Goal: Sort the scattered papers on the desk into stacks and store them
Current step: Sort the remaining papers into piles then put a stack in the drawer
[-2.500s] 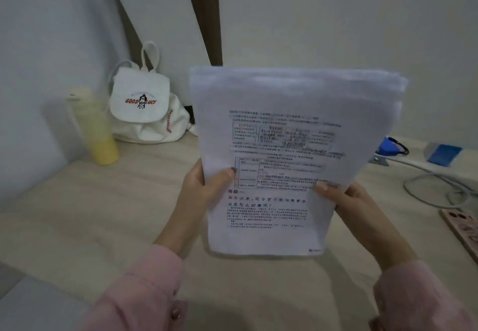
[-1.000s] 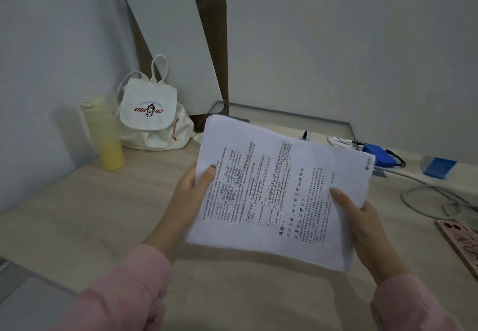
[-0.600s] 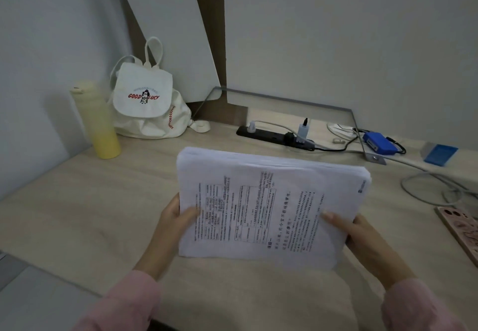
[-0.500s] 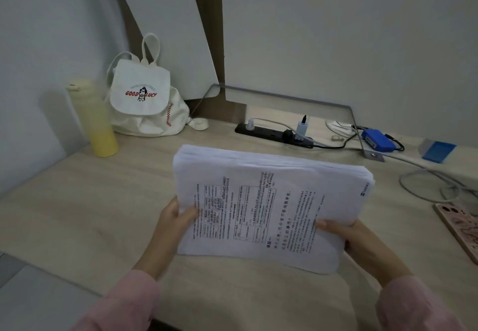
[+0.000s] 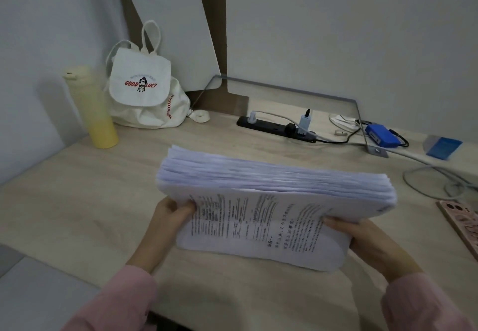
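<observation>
Head view, paper stack (image 5: pixel 271 183) hides fingers, left hand (image 5: pixel 169 215), right hand (image 5: pixel 362 237).

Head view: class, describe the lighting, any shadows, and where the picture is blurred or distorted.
Head view: dim, even light with no glare; the yellow bottle throws a soft shadow on the wall to its left. Head view: the print on the paper stack is smeared and hardly readable. Head view: the wide lens stretches and softens the pink sleeves at the bottom corners.
</observation>
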